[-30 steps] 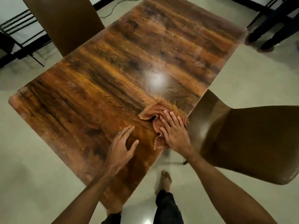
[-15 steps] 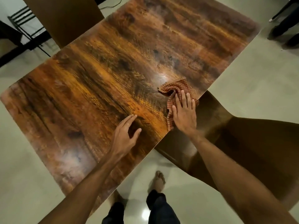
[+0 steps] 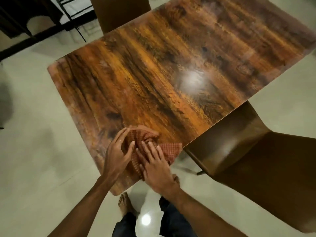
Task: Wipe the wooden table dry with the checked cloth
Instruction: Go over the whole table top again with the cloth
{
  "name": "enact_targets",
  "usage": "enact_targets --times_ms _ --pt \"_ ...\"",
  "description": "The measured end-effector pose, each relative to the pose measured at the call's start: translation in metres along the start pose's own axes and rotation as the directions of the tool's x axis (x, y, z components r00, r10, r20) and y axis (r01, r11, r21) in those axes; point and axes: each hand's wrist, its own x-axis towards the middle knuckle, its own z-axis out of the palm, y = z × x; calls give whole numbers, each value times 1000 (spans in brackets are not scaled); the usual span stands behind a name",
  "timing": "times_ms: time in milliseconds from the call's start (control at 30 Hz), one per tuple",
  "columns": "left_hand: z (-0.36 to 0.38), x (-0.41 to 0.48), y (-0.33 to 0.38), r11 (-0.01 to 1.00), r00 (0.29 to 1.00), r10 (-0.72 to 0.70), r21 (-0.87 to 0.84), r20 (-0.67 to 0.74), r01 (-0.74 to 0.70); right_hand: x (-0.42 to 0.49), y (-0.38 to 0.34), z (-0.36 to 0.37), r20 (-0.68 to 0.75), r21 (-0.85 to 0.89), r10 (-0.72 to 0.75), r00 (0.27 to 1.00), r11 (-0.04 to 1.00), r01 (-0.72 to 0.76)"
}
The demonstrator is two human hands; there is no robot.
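The glossy wooden table [image 3: 153, 74] fills the middle of the view. The red-orange checked cloth [image 3: 171, 149] lies bunched near the table's near corner, one flap reaching the near right edge. My right hand [image 3: 157, 166] presses flat on the cloth, fingers spread. My left hand [image 3: 118, 154] is at the cloth's left side, its thumb on the fabric and its fingers curled along the bunched edge. Both hands hide much of the cloth. A hazy streak and a bright light reflection [image 3: 193, 79] show on the tabletop further out.
A brown chair [image 3: 256, 159] is tucked under the near right edge, close to the cloth. Another brown chair [image 3: 119, 12] stands at the far side. A black metal rack [image 3: 71, 17] is at the upper left. My bare foot [image 3: 124, 204] stands on pale floor tiles.
My right hand has dragged the cloth from the right edge back toward the near corner. My left hand has gone from lying flat on bare wood to touching the cloth. The view has shifted.
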Motion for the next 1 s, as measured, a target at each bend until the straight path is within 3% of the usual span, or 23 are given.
enact_targets --times_ms 67,233,333,400,600,767,1000 --pt "-15 -13 -22 1000 999 -24 -4 -27 24 1 -13 4 20 -28 -78 997 996 79" --pt "-50 -43 -72 995 997 -70 -78 -27 67 9 -50 -3 -13 -71 219 976 973 -220" --pt "-71 -59 -97 992 998 -58 -116 -16 56 -15 -118 28 -5 -69 125 992 990 -125" --pt "-84 -65 -115 991 999 -46 -124 2 46 -12 -125 32 15 -88 90 996 992 -88" --pt "-106 -72 -154 991 998 -24 -133 51 30 26 -148 32 -28 -51 349 937 935 -350" --pt "-124 -61 -171 990 999 14 -140 51 -7 17 -176 47 7 -67 263 965 963 -262" --pt "-143 -29 -190 990 998 54 -133 23 -50 154 -182 14 23 -87 202 979 976 -199"
